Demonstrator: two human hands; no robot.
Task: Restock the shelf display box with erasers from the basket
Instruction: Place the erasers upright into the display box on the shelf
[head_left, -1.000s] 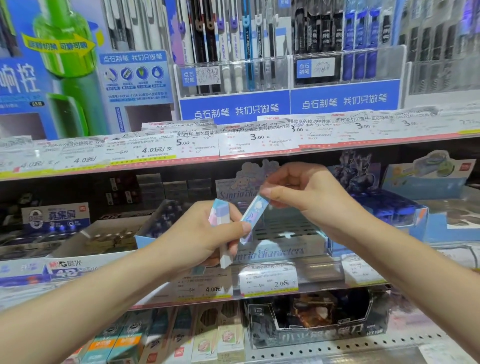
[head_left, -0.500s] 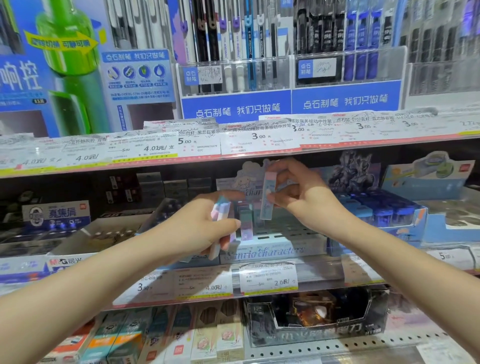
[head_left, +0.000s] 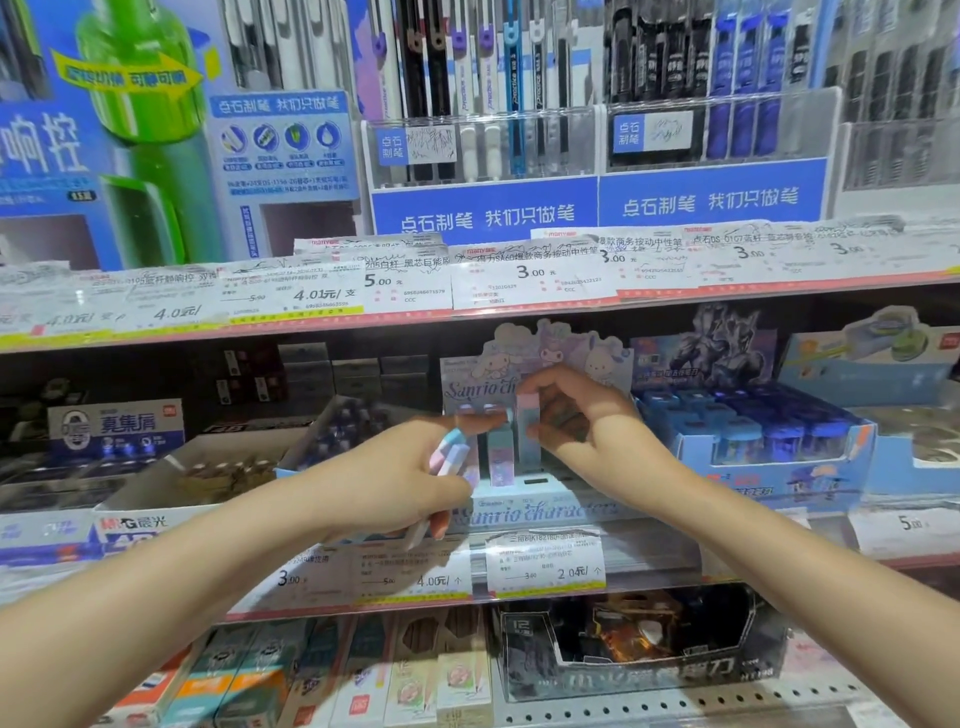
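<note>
Clearly the restock is only just under way. My right hand (head_left: 576, 421) pinches a tall pastel pink-and-blue stick eraser (head_left: 529, 434) between thumb and fingers, holding it upright and easing its lower end into the slotted pale-blue cardboard display box with cartoon characters on its header card (head_left: 545, 512). Just at nine o'clock of that eraser stands a second pastel eraser already seated in a slot (head_left: 500, 457), so I judge at least one piece placed and this one about to follow.

My left hand (head_left: 395, 478) sits at eight o'clock of the box, its fingers curled round a small bundle of spare pastel erasers (head_left: 451, 453), with the index finger stretched toward the standing pieces. How many it holds I cannot tell; two or three ends show.

Most of the box's slots look unfilled from here, though my hands hide part of the tray. The basket named in the task is out of view, so I cannot say how much stock remains. What is left, by my reckoning: seat this eraser, feed in the ones from the left hand, then go back for more.
</note>
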